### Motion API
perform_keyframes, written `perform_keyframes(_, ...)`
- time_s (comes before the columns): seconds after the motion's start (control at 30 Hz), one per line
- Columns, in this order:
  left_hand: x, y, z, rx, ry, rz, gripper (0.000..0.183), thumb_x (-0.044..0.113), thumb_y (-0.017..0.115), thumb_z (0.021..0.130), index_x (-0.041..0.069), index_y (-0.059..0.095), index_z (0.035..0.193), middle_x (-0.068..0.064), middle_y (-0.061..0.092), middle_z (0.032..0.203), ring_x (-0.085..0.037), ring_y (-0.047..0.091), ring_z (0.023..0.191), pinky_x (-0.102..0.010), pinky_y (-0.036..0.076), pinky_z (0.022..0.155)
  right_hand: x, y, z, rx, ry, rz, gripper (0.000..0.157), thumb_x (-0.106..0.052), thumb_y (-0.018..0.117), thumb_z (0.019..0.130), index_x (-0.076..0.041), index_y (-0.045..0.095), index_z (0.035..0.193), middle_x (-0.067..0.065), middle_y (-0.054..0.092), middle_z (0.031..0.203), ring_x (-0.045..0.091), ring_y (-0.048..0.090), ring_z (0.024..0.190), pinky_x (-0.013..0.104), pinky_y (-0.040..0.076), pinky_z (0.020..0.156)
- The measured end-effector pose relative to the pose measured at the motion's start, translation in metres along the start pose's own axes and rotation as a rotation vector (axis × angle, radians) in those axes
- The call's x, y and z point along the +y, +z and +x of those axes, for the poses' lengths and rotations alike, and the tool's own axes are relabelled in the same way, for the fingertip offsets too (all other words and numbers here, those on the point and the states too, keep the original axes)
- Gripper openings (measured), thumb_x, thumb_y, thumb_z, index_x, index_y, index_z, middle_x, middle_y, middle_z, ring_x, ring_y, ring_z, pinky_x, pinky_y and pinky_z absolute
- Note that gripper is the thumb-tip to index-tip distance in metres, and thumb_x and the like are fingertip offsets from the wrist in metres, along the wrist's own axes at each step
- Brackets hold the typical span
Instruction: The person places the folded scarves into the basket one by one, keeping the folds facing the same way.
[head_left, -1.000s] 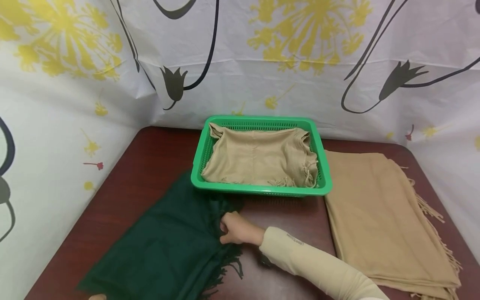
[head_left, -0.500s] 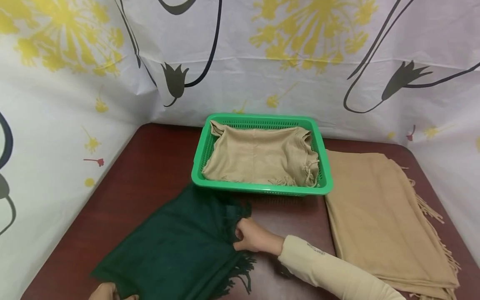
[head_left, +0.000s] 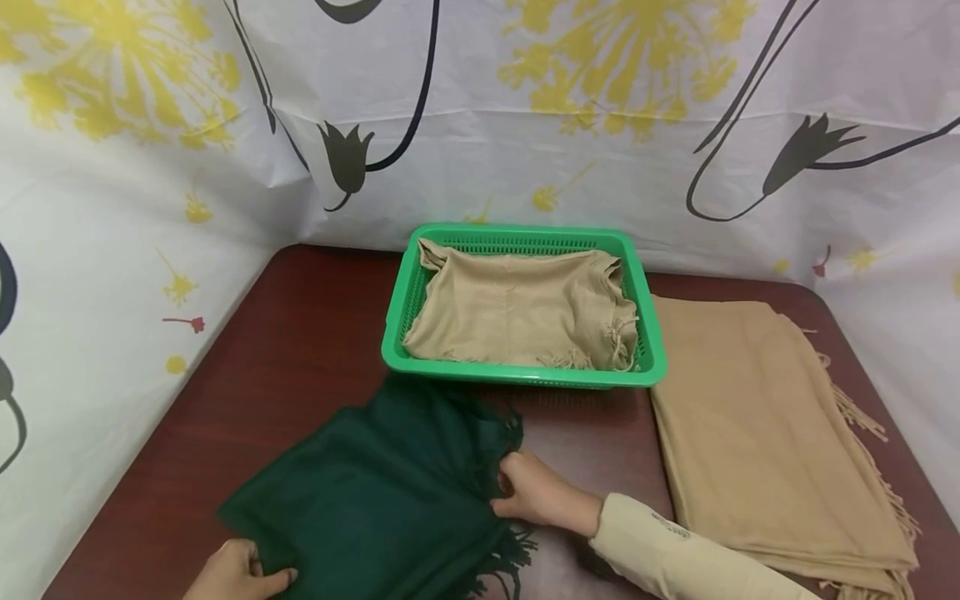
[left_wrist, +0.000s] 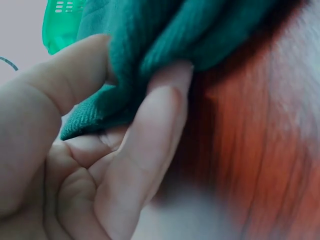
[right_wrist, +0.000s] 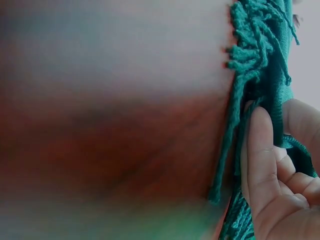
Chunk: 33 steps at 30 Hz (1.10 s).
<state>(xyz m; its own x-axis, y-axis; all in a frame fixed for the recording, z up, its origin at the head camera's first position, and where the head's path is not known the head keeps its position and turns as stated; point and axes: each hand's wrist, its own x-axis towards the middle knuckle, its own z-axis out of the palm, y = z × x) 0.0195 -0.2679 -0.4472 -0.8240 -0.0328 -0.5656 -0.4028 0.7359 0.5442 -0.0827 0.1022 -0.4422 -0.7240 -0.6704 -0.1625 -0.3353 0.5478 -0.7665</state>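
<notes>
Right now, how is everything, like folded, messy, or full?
green cloth, rumpled, held in two places
left grip, pinching its edge
right grip, pinching its fringed side
green basket, upright, open-topped
beige cloth, folded inside it
tan cloth, folded flat
patterned sheet, hanging, creased
table, partly covered

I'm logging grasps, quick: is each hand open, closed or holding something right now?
Left hand: closed, pinching the green cloth at its left edge.
Right hand: closed, pinching the same cloth at its fringed side.
</notes>
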Motion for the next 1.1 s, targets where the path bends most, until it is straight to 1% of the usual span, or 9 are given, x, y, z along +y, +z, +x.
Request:
perform_keyframes(0.1, 0.005, 0.000, 0.001, -0.003, 0.040, -0.020, 0.046, 0.028, 0.071, 0.072, 0.014, 0.033, 0.050, 0.006, 0.031, 0.041, -0.004, 0.028, 0.038, -0.022, 0.035, 0.043, 0.003, -0.001, -0.008, -0.004, 0.006, 0.027, 0.026, -0.007, 0.065, 0.075, -0.012, 0.045, 0.059, -0.009, 0.034, 0.050, 0.003, 0.031, 0.045, 0.018, 0.029, 0.044)
perform_keyframes(0.27, 0.012, 0.002, 0.002, 0.000, 0.087, -0.053, 0.041, 0.029, 0.070, 0.074, 0.010, 0.040, 0.053, 0.000, 0.045, 0.043, -0.013, 0.049, 0.041, -0.027, 0.043, 0.049, 0.006, -0.003, -0.021, 0.006, 0.010, 0.060, 0.026, -0.008, 0.064, 0.076, -0.013, 0.045, 0.059, -0.010, 0.034, 0.048, 0.002, 0.030, 0.044, 0.017, 0.029, 0.044)
perform_keyframes(0.33, 0.016, 0.003, 0.003, 0.011, 0.067, -0.066, 0.042, 0.030, 0.071, 0.073, 0.011, 0.039, 0.053, -0.002, 0.047, 0.044, -0.016, 0.053, 0.044, -0.028, 0.045, 0.051, 0.008, -0.004, -0.025, 0.016, 0.009, 0.065, 0.026, -0.008, 0.064, 0.077, -0.013, 0.046, 0.059, -0.010, 0.033, 0.048, 0.001, 0.030, 0.043, 0.017, 0.029, 0.044)
perform_keyframes(0.5, 0.025, 0.009, 0.006, 0.061, 0.025, -0.079, 0.046, 0.032, 0.074, 0.070, 0.012, 0.036, 0.053, -0.004, 0.045, 0.045, -0.018, 0.056, 0.046, -0.029, 0.046, 0.051, 0.015, -0.004, -0.034, 0.037, -0.012, 0.094, 0.013, -0.005, 0.063, 0.076, -0.013, 0.055, 0.071, -0.011, 0.037, 0.051, -0.001, 0.034, 0.045, 0.017, 0.032, 0.044)
perform_keyframes(0.63, 0.031, 0.013, 0.009, 0.090, 0.034, -0.068, 0.046, 0.030, 0.073, 0.070, 0.012, 0.035, 0.052, -0.003, 0.043, 0.044, -0.017, 0.052, 0.043, -0.028, 0.043, 0.049, 0.019, -0.006, -0.043, 0.032, 0.015, 0.131, 0.013, -0.006, 0.063, 0.077, -0.012, 0.055, 0.068, -0.011, 0.036, 0.050, 0.000, 0.033, 0.044, 0.017, 0.032, 0.043)
perform_keyframes(0.73, 0.037, 0.015, 0.012, 0.106, 0.035, -0.071, 0.048, 0.028, 0.072, 0.071, 0.013, 0.031, 0.051, 0.000, 0.036, 0.043, -0.014, 0.040, 0.038, -0.026, 0.038, 0.047, 0.020, -0.008, -0.051, 0.025, 0.051, 0.157, 0.014, -0.009, 0.063, 0.079, -0.013, 0.055, 0.067, -0.010, 0.039, 0.051, 0.000, 0.035, 0.044, 0.018, 0.034, 0.043)
perform_keyframes(0.83, 0.042, 0.017, 0.015, 0.113, 0.044, -0.085, 0.051, 0.027, 0.072, 0.072, 0.013, 0.027, 0.052, 0.002, 0.028, 0.044, -0.010, 0.027, 0.039, -0.025, 0.034, 0.046, 0.021, -0.009, -0.059, 0.021, 0.077, 0.182, 0.006, -0.012, 0.063, 0.080, -0.012, 0.059, 0.076, -0.009, 0.043, 0.053, 0.001, 0.039, 0.046, 0.020, 0.037, 0.043)
perform_keyframes(1.03, 0.049, 0.019, 0.019, 0.121, 0.124, -0.085, 0.050, 0.027, 0.071, 0.074, 0.012, 0.028, 0.053, 0.003, 0.024, 0.046, -0.008, 0.020, 0.040, -0.022, 0.030, 0.045, 0.025, -0.007, -0.072, 0.047, 0.097, 0.194, 0.004, -0.014, 0.064, 0.080, -0.012, 0.060, 0.079, -0.009, 0.046, 0.055, 0.001, 0.042, 0.047, 0.020, 0.038, 0.043)
perform_keyframes(1.1, 0.051, 0.020, 0.021, 0.112, 0.150, -0.103, 0.049, 0.027, 0.070, 0.075, 0.012, 0.028, 0.053, 0.004, 0.023, 0.046, -0.007, 0.019, 0.040, -0.022, 0.031, 0.045, 0.027, -0.006, -0.077, 0.059, 0.113, 0.202, 0.009, -0.016, 0.064, 0.080, -0.012, 0.059, 0.074, -0.009, 0.046, 0.054, 0.000, 0.042, 0.046, 0.020, 0.038, 0.042)
